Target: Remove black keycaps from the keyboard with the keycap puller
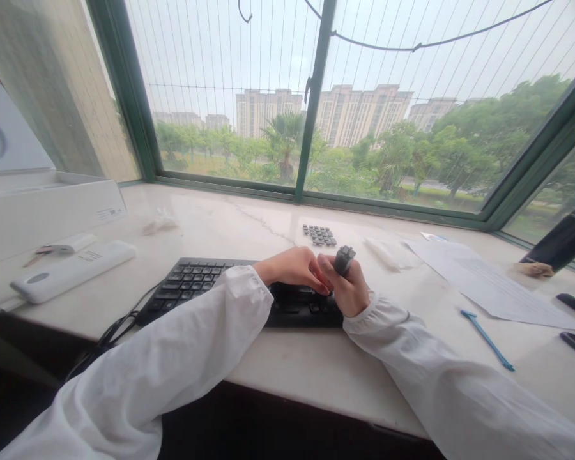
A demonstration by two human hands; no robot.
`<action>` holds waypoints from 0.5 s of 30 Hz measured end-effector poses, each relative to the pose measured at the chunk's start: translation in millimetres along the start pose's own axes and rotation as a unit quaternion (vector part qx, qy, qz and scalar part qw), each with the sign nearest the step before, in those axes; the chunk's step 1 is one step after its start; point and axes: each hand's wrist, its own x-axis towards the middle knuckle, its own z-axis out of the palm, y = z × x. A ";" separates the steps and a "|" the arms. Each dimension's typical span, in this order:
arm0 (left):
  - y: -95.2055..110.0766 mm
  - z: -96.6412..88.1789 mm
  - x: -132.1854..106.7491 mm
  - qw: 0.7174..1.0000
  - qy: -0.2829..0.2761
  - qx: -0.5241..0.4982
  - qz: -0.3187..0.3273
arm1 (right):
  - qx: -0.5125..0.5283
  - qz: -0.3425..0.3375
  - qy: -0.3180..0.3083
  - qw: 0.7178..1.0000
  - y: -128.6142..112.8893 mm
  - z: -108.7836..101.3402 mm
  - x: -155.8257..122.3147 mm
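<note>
A black keyboard (pixel 184 287) lies on the white counter, its right part partly bare of keycaps. Over that part reaches my left hand (pixel 299 268), fingers bent down and closed near the keys; what they hold, if anything, is hidden. My right hand (pixel 351 292) is wrapped round a dark grey tool (pixel 345 259) with a blocky, notched top end, its lower end down by the keyboard. The fingers of both hands meet or nearly meet. Behind them, loose dark keycaps (pixel 319 234) are set out in rows on the counter.
At left are a white power strip (pixel 74 271), keys (pixel 48 252) and a white box (pixel 52 211). A paper sheet (pixel 489 281), a clear plastic bag (pixel 393 252) and a blue stick (pixel 487 340) lie at right. The keyboard's black cable (pixel 119 329) hangs over the front edge.
</note>
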 end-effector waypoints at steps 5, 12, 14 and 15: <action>0.3 -0.3 -0.6 1.000 0.003 -0.017 -0.004 | -0.047 -0.017 -0.012 0.999 1.9 -1.1 -0.6; -1.8 -1.0 -0.3 1.000 0.000 -0.022 0.003 | -0.075 -0.028 -0.025 0.996 2.4 -1.3 -1.3; -3.1 -0.8 0.2 1.000 -0.001 -0.012 0.004 | -0.069 -0.022 -0.016 0.997 3.0 -1.1 -1.7; -3.7 -0.6 0.5 1.000 0.000 -0.008 0.004 | -0.065 -0.019 -0.012 0.998 3.0 -1.0 -2.0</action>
